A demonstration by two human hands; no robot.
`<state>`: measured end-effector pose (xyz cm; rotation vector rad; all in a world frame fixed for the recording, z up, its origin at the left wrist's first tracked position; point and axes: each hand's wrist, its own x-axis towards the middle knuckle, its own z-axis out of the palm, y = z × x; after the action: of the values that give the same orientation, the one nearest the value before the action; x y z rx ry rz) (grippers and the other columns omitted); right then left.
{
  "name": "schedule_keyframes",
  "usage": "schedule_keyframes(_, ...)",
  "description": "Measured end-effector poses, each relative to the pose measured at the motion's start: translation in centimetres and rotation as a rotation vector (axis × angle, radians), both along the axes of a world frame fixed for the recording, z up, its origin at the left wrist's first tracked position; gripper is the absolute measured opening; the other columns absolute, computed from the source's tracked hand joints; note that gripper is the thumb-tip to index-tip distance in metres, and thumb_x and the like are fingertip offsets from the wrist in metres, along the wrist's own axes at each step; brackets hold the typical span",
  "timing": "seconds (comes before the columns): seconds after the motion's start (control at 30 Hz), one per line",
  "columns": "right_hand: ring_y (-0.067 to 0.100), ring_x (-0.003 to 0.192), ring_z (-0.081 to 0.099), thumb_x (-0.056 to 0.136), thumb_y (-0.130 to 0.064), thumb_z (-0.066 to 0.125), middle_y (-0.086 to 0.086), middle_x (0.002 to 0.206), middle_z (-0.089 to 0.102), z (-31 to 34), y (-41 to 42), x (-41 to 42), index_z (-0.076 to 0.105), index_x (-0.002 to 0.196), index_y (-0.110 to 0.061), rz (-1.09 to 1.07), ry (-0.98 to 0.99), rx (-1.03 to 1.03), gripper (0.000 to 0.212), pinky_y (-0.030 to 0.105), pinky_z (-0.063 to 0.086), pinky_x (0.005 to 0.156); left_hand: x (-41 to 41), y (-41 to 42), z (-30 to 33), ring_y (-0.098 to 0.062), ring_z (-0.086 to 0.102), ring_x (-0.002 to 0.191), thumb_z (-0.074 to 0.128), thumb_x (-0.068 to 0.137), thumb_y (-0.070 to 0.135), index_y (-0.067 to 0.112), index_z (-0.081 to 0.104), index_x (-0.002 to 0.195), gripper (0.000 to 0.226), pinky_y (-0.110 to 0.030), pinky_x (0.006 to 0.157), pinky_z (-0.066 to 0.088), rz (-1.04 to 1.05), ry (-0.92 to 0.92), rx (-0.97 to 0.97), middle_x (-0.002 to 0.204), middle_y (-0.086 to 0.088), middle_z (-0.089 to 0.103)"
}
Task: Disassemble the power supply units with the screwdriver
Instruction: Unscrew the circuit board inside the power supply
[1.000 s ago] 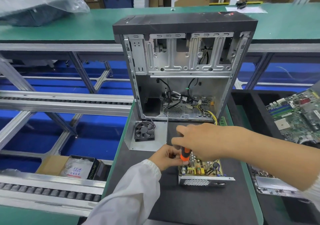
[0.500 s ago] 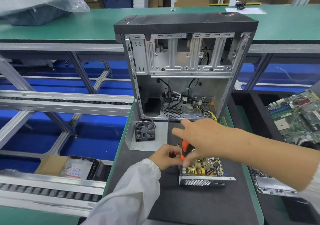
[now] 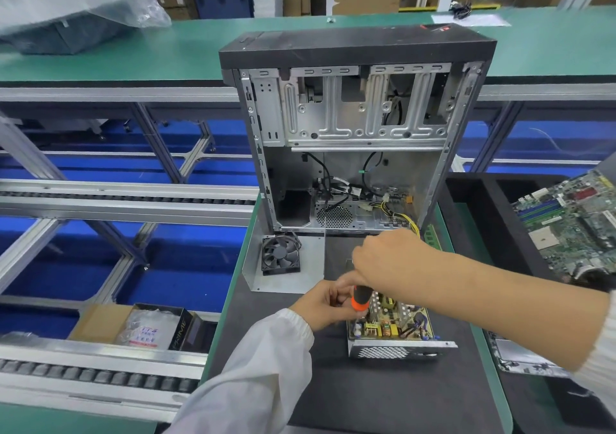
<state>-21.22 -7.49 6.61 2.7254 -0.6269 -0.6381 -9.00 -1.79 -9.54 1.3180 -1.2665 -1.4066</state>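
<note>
Black box (image 3: 186, 328) reading "PRIME" lies left of the power supply unit (image 3: 393, 328).

Bare galvanised steel computer case (image 3: 350, 126) with a matt black plastic top; matt black mat (image 3: 383, 393) (slightly fuzzy); perforated metal power supply unit (image 3: 393, 350); glossy orange-and-black screwdriver (image 3: 360, 300).

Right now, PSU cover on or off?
Off. The power supply unit sits open-topped on the black mat; its circuit board and components are exposed from above.

Orange-and-black screwdriver (image 3: 360, 300); silver power supply unit (image 3: 395, 337) with a perforated grille; black mat (image 3: 383, 393) on a green desk (image 3: 233, 287); green motherboard (image 3: 573, 220).
</note>
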Motion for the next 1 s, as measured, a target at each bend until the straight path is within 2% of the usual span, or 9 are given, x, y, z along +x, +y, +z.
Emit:
schedule_keyframes(0.17,0.025,0.093,0.045,0.088,-0.013,0.059,0.009,0.119,0.036,0.8,-0.3,-0.9,0.035,0.125,-0.024,0.015,0.046,0.307,0.045,0.034,0.033,0.057,0.0,-0.2,-0.3,0.003,0.040,0.050,0.070,0.086,0.007,0.031,0.071,0.077,0.027,-0.007,0.052,0.035,-0.033,-0.023,0.031,0.058,0.014,0.052)
schedule_keyframes(0.33,0.023,0.071,0.046,0.084,-0.066,0.051,0.005,0.093,0.047,0.4,-0.2,-0.5,0.042,0.118,-0.017,-0.074,-0.049,0.148,0.061,0.032,0.033,0.056,0.2,-0.2,-0.1,0.002,0.036,0.047,0.071,0.087,0.008,0.021,0.066,0.073,0.020,-0.009,0.047,0.030,-0.045,-0.068,0.023,0.058,0.011,0.049)
schedule_keyframes(0.4,0.026,0.081,0.059,0.094,-0.058,0.042,0.007,0.098,0.058,0.0,-0.1,-0.2,0.051,0.113,-0.012,-0.032,-0.048,0.008,0.051,0.032,0.034,0.057,0.3,-0.1,0.2,0.002,0.040,0.051,0.071,0.086,0.006,0.014,0.066,0.086,0.009,-0.007,0.050,0.034,-0.054,-0.054,0.020,0.070,-0.005,0.053)
schedule_keyframes(0.53,0.025,0.094,0.050,0.092,-0.026,0.055,0.006,0.115,0.043,0.4,-0.6,-0.7,0.038,0.121,-0.024,0.035,0.008,0.251,0.034,0.030,0.031,0.052,0.3,-0.2,0.7,0.007,0.043,0.047,0.066,0.088,-0.001,0.028,0.068,0.080,0.030,-0.002,0.051,0.035,-0.085,-0.037,0.028,0.052,0.021,0.052)
schedule_keyframes(0.7,0.023,0.078,0.048,0.081,-0.065,0.057,0.002,0.099,0.044,0.9,-0.2,-0.5,0.037,0.122,-0.018,-0.080,-0.040,0.179,0.065,0.031,0.036,0.060,0.5,-0.3,0.2,0.001,0.037,0.046,0.071,0.086,0.008,0.024,0.068,0.067,0.025,-0.011,0.049,0.033,-0.081,-0.108,0.018,0.054,0.011,0.046)
schedule_keyframes(0.73,0.025,0.079,0.053,0.086,-0.063,0.052,0.003,0.097,0.049,0.7,0.0,-0.2,0.043,0.118,-0.015,-0.077,-0.048,0.094,0.058,0.032,0.037,0.061,0.5,-0.3,0.4,-0.004,0.038,0.050,0.073,0.086,0.011,0.011,0.069,0.080,0.007,-0.016,0.051,0.033,-0.068,-0.123,0.022,0.061,-0.002,0.047)
schedule_keyframes(0.8,0.027,0.091,0.060,0.096,-0.043,0.050,0.007,0.106,0.057,0.3,0.2,0.1,0.051,0.115,-0.012,-0.034,-0.040,0.024,0.036,0.031,0.038,0.060,0.5,-0.2,0.2,-0.010,0.039,0.056,0.073,0.085,0.009,-0.008,0.061,0.099,0.025,-0.018,0.053,0.034,-0.050,-0.108,0.020,0.070,-0.011,0.047)
schedule_keyframes(0.93,0.023,0.096,0.044,0.088,-0.025,0.061,0.006,0.121,0.036,1.1,-0.4,-0.7,0.037,0.123,-0.027,-0.005,0.012,0.339,0.043,0.029,0.033,0.054,0.5,-0.3,0.7,-0.003,0.030,0.047,0.071,0.087,0.007,0.007,0.065,0.082,0.007,-0.012,0.045,0.029,-0.094,-0.083,0.018,0.060,-0.006,0.040)
schedule_keyframes(1.0,0.023,0.094,0.046,0.083,-0.043,0.067,0.004,0.116,0.036,1.3,-0.4,-0.9,0.036,0.124,-0.028,-0.030,-0.023,0.351,0.053,0.030,0.034,0.055,0.6,-0.4,0.8,-0.001,0.030,0.047,0.071,0.086,0.006,0.014,0.063,0.075,0.016,-0.011,0.045,0.028,-0.111,-0.080,0.005,0.058,0.000,0.040)
